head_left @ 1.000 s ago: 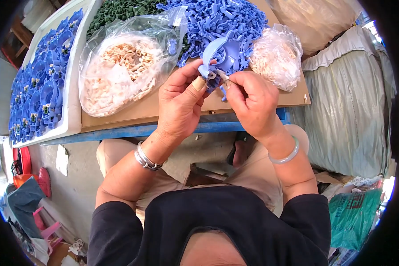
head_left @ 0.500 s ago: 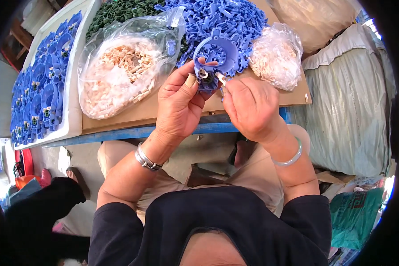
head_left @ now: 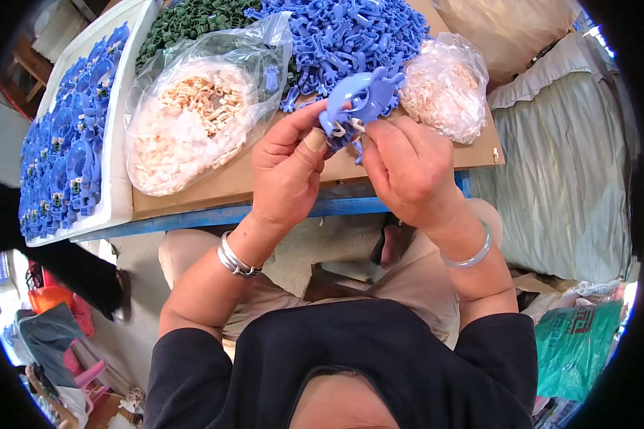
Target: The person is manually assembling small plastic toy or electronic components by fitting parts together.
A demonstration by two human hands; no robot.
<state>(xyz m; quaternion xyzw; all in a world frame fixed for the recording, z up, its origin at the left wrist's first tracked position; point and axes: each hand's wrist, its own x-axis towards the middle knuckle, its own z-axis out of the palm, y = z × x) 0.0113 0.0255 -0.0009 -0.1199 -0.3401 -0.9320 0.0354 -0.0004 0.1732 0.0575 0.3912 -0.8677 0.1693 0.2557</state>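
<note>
**Two Hands, One Blue Clip**

A person sits at a table and holds a blue plastic clip up in both hands. The clip is in the air, just above the near edge of the table and close to the person's chest.

The left hand is closed around the left side of the clip, with the thumb pressed flat on it. It seems to keep the clip from wobbling. The right hand pinches the right side with its fingertips. A tiny pale piece sits where the two hands meet, but it is too small to tell what it is. Holding the clip high and close likely helps the person see the small parts.

Everything else lies within easy reach. Just beyond the hands is a big pile of blue clips. To the far left of it is a heap of dark green parts. A clear bag of pale little pieces lies open on the left side of the table. A second clear bag of the same pale bits sits on the right. At the far left, a white tray holds many blue clips in rows.

The person wears silver bangles on the left wrist and one bracelet on the right.
</note>
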